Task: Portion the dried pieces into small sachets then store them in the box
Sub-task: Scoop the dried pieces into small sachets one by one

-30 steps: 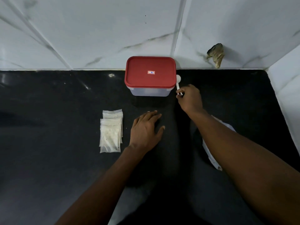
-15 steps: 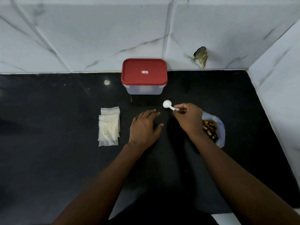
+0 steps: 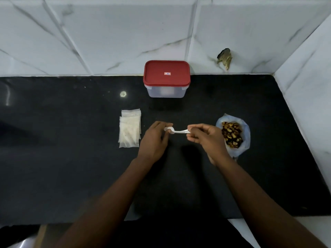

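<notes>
Marble-veined white tiles were seen behind a black desk (image 3: 71,167). At centre frame a small white spoon (image 3: 179,131) was pinched at both ends — its handle by the right hand (image 3: 206,136), its bowl by the left hand (image 3: 154,140) — probably to ready it for scooping. Dried pieces (image 3: 232,134) were kept in an open bag (image 3: 246,135) at right, within easy reach. Flat sachets (image 3: 129,129) were stacked at left, and the red-lidded box (image 3: 166,78) was set closed at upper centre.

My box (image 3: 165,91) is see-through under a red lid (image 3: 166,73). The counter (image 3: 71,167) is black, the wall tiles (image 3: 107,33) white with grey veins. My spoon (image 3: 179,131) is white, the sachets (image 3: 129,129) cloudy white, the dried pieces (image 3: 232,134) brown and yellow.
</notes>
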`<state>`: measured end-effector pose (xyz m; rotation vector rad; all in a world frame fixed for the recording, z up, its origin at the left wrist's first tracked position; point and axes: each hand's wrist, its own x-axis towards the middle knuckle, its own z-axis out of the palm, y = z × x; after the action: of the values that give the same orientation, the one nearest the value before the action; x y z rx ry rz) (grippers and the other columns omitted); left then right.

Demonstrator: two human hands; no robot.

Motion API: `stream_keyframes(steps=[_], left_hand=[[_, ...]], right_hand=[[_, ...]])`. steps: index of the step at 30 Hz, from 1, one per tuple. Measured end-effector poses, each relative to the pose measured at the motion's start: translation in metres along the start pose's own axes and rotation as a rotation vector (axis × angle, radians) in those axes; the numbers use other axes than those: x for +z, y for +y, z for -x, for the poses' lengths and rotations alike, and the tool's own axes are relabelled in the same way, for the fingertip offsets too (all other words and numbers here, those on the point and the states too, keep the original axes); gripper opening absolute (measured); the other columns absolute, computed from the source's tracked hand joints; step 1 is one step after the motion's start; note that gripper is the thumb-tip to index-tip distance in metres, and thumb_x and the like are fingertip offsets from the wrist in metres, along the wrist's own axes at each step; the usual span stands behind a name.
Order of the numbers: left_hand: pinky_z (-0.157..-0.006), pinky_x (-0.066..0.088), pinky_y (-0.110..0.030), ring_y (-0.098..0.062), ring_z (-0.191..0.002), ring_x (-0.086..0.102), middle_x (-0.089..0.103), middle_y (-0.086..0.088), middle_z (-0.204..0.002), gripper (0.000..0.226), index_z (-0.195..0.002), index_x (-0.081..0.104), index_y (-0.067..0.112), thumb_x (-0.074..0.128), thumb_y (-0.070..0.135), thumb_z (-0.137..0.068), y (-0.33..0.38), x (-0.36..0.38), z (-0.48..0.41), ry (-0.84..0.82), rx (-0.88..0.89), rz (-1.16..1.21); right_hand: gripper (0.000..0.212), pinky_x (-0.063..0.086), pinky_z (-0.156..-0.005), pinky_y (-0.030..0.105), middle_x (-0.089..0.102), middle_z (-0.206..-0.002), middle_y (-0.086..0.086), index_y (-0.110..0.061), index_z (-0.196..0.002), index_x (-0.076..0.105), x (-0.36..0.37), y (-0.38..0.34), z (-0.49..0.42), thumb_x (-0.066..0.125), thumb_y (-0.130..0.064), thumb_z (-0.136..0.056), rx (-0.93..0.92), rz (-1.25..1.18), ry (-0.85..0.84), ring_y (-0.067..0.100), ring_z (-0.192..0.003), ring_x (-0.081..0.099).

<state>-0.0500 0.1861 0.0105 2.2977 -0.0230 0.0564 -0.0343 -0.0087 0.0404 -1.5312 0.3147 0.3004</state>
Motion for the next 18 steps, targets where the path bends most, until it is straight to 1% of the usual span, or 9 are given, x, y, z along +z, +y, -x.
stream_keyframes(steps=[2,6,8,10,11,13,15,16,18], left_hand=[[-0.101,0.047,-0.021,-0.007,-0.112,0.062,0.063,0.005,-0.124,0.024,-0.123,0.070,0.017,0.059,0.015,-0.103,-0.002,-0.005,0.003,0.009,-0.015,0.044],[-0.097,0.052,-0.026,-0.006,-0.107,0.063,0.065,0.005,-0.117,0.020,-0.117,0.073,0.018,0.061,0.013,-0.102,-0.009,-0.012,0.007,0.036,-0.018,0.121],[-0.097,0.052,-0.027,-0.007,-0.107,0.063,0.065,0.004,-0.116,0.020,-0.116,0.073,0.019,0.061,0.013,-0.101,-0.012,-0.014,0.008,0.037,-0.020,0.132],[-0.096,0.053,-0.027,-0.007,-0.107,0.064,0.067,0.004,-0.117,0.020,-0.117,0.072,0.020,0.062,0.014,-0.101,-0.014,-0.015,0.009,0.049,-0.042,0.162],[-0.096,0.054,-0.027,-0.006,-0.106,0.065,0.068,0.004,-0.118,0.021,-0.119,0.072,0.019,0.063,0.016,-0.101,-0.015,-0.017,0.009,0.059,-0.067,0.177],[-0.094,0.054,-0.025,-0.005,-0.104,0.065,0.069,0.003,-0.120,0.024,-0.124,0.069,0.018,0.065,0.020,-0.100,-0.018,-0.021,0.010,0.089,-0.132,0.198],[-0.091,0.052,-0.019,-0.006,-0.105,0.064,0.070,0.002,-0.121,0.027,-0.125,0.069,0.015,0.068,0.022,-0.098,-0.025,-0.028,0.010,0.134,-0.207,0.186],[-0.091,0.053,-0.020,-0.008,-0.104,0.065,0.070,0.000,-0.120,0.028,-0.124,0.070,0.014,0.070,0.022,-0.097,-0.031,-0.033,0.009,0.163,-0.242,0.157],[-0.092,0.057,-0.033,-0.015,-0.106,0.065,0.068,-0.002,-0.120,0.031,-0.122,0.070,0.014,0.074,0.024,-0.093,-0.046,-0.042,0.008,0.197,-0.309,0.051]], right_hand=[[0.013,0.063,-0.081,0.034,0.076,-0.101,0.013,-0.009,-0.099,0.076,0.003,0.002,-0.001,0.064,-0.009,-0.097,0.051,0.041,-0.026,0.026,-0.091,0.075],[0.021,0.063,-0.074,0.032,0.076,-0.097,0.008,-0.016,-0.102,0.077,0.018,0.001,0.000,0.056,-0.017,-0.100,0.080,0.305,-0.155,0.020,-0.081,0.076],[0.016,0.063,-0.070,0.030,0.076,-0.092,0.002,-0.020,-0.102,0.077,0.027,0.001,0.001,0.062,-0.024,-0.098,0.032,0.444,-0.200,0.017,-0.077,0.075],[0.011,0.062,-0.069,0.027,0.076,-0.086,-0.005,-0.025,-0.096,0.077,0.034,0.003,0.001,0.066,-0.026,-0.094,-0.055,0.615,-0.231,0.011,-0.073,0.074],[0.011,0.061,-0.068,0.026,0.077,-0.084,-0.007,-0.027,-0.094,0.077,0.037,0.004,0.000,0.066,-0.025,-0.094,-0.079,0.662,-0.240,0.008,-0.072,0.073],[0.011,0.060,-0.067,0.026,0.077,-0.082,-0.008,-0.026,-0.097,0.076,0.043,0.007,0.000,0.065,-0.024,-0.095,-0.065,0.634,-0.222,0.007,-0.070,0.072],[0.011,0.059,-0.067,0.027,0.077,-0.083,-0.004,-0.022,-0.102,0.075,0.048,0.009,0.001,0.065,-0.024,-0.097,-0.011,0.520,-0.178,0.008,-0.069,0.071],[0.012,0.059,-0.066,0.027,0.078,-0.084,-0.002,-0.021,-0.104,0.074,0.049,0.010,0.001,0.065,-0.024,-0.097,0.010,0.469,-0.161,0.009,-0.068,0.070],[0.012,0.058,-0.065,0.025,0.077,-0.085,0.000,-0.019,-0.104,0.074,0.051,0.012,0.001,0.064,-0.024,-0.098,0.036,0.400,-0.148,0.010,-0.068,0.068]])
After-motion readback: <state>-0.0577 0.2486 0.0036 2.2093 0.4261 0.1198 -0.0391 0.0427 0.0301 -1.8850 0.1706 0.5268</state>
